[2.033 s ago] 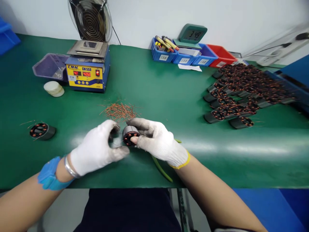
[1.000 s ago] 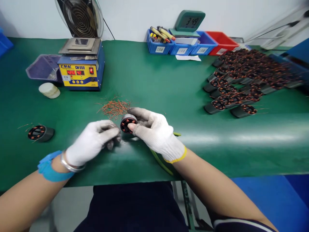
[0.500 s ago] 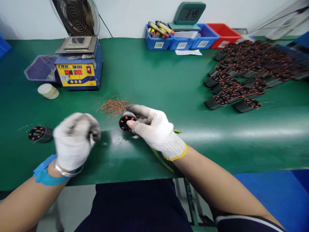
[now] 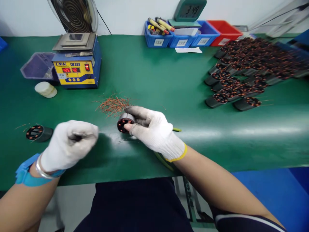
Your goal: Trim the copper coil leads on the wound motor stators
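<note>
My gloved right hand (image 4: 154, 130) grips a motor stator (image 4: 126, 121), a short dark cylinder with copper windings, thumb on its open end and fingers along the far side. To its left, my gloved left hand (image 4: 72, 143) hovers with its fingers curled closed; whatever they may hold is hidden. Another stator (image 4: 40, 133) with thin wire ends sticking out lies beside that hand. Loose clippings of copper wire (image 4: 114, 105) are heaped just behind the held stator. Under my right wrist, green handles (image 4: 164, 162) of a mostly hidden tool show.
Many stators (image 4: 253, 67) stand in a cluster at the right. A blue and yellow CM558 machine (image 4: 76, 69), a purple bin (image 4: 36, 69) and a white round piece (image 4: 45, 89) are at the left. Blue tool boxes (image 4: 158, 42), a red box (image 4: 223, 32) and a clock (image 4: 190, 10) line the back.
My left hand has turned and its wrist has moved left and down, its fingers still closed. My right hand keeps its hold on the stator, nearly in place.
</note>
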The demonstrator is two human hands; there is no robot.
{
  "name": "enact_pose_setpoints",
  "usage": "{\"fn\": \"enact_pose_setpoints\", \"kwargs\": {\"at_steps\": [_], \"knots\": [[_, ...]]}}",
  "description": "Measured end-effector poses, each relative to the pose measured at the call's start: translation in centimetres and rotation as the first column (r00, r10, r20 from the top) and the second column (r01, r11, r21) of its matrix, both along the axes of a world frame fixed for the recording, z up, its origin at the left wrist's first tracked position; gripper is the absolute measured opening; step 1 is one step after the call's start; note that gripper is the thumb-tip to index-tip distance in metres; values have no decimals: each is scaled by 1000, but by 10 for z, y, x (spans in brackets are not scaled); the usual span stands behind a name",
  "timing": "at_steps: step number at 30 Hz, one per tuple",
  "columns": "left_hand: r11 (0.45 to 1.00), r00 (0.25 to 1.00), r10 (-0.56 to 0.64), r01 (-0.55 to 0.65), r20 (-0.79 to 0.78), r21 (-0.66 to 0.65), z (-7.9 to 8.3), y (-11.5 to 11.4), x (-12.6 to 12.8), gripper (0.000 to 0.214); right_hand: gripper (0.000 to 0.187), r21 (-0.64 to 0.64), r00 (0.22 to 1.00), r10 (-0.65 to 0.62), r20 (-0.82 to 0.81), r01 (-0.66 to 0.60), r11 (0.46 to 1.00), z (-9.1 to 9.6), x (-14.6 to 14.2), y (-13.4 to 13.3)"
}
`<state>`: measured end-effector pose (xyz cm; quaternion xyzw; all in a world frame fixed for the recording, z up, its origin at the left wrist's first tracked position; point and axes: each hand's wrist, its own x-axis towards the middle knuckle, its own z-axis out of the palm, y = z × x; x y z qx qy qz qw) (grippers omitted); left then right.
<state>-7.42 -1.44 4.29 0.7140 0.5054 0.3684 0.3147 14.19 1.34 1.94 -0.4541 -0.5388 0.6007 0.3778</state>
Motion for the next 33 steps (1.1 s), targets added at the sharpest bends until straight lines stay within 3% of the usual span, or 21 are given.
{"fn": "enact_pose_setpoints", "kwargs": {"at_steps": [2, 6, 8, 9, 11, 13, 14, 16, 18, 19, 22, 25, 27, 30, 33], "knots": [[998, 992, 3, 6, 126, -69, -3, 2, 1, 25, 52, 0, 999, -33, -12, 33, 999, 2, 1, 1], [949, 998, 25, -42, -59, -312, -10, 1, 19, 11, 49, 23, 1000, -6, -21, 6, 1000, -1, -1, -1], [909, 998, 50, -31, 34, -416, -6, 1, 21, 20, 48, -3, 1000, -1, -20, 1, 1000, -3, -1, 0], [910, 983, 105, -33, 153, -414, -2, 1, 19, 25, 48, -23, 1000, -15, -22, 14, 1000, -4, -1, 1], [948, 873, 224, -92, 433, -305, 4, 4, 9, 28, 49, -77, 997, -62, -39, 59, 995, -5, 0, 4], [963, 788, 270, -215, 554, -163, 5, 7, 2, 27, 49, -132, 990, -108, -89, 96, 987, -5, 1, 8], [960, 807, 279, -244, 520, -136, 2, 8, 3, 23, 49, -160, 984, -126, -129, 104, 982, -5, -1, 9], [959, 923, 259, -210, 285, -192, -10, 7, 11, 23, 49, -209, 966, -149, -212, 104, 972, -7, -5, 8], [958, 983, 169, -146, 74, -248, -24, 4, 25, 60, 47, -234, 955, -165, -245, 107, 966, -11, -11, 5], [964, 989, 145, -139, 10, -226, -29, 3, 32, 68, 45, -235, 960, -161, -230, 105, 966, -12, -14, 2], [982, 986, 133, -144, -97, -119, -33, 6, 37, 50, 41, -206, 989, -54, -140, 24, 978, -14, -13, -6], [997, 973, -23, 6, -232, -74, -26, 15, 23, 37, 46, -153, 982, 189, 7, -185, 971, -9, -4, -11], [989, 919, -146, 136, -366, -52, -23, 21, 11, 35, 56, -79, 914, 294, 279, -283, 956, -4, 1, -14], [966, 811, -250, 250, -529, -74, -24, 27, 2, 39, 68, 105, 685, 200, 701, -375, 921, -1, 2, -17], [949, 724, -312, 271, -615, -163, -22, 28, -3, 48, 62, 225, 548, 103, 830, -498, 837, -3, 3, -19]]}}
